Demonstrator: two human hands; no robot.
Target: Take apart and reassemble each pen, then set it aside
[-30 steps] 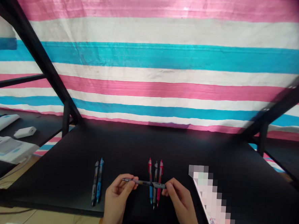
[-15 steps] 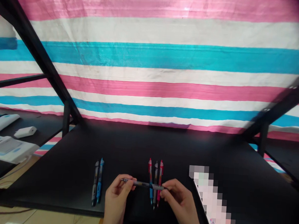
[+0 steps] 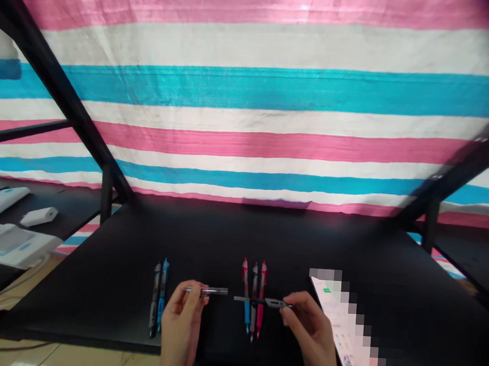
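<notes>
My left hand [image 3: 184, 312] pinches a clear pen barrel [image 3: 217, 291] that points right. Across from it, my right hand [image 3: 308, 322] holds a grey and black pen grip section [image 3: 276, 303], with a thin refill [image 3: 242, 299] sticking out of it to the left. A gap separates the two pieces. Beneath the refill lie three pens: one red and blue [image 3: 247, 310], one grey and black [image 3: 254, 299], one red and pink [image 3: 261, 300]. Left of my left hand are a grey and black pen [image 3: 154, 299] and a blue pen [image 3: 162, 294], side by side.
A phone [image 3: 339, 327], partly pixelated, lies on the black table [image 3: 208, 230] right of my right hand. White chargers and a power strip [image 3: 29, 250] with cables sit on another surface at the left. Black frame bars slope up at both sides before a striped sheet.
The pen held between both hands has come apart into two pieces. My left hand has moved left with the barrel, my right hand right with the grip section and refill.
</notes>
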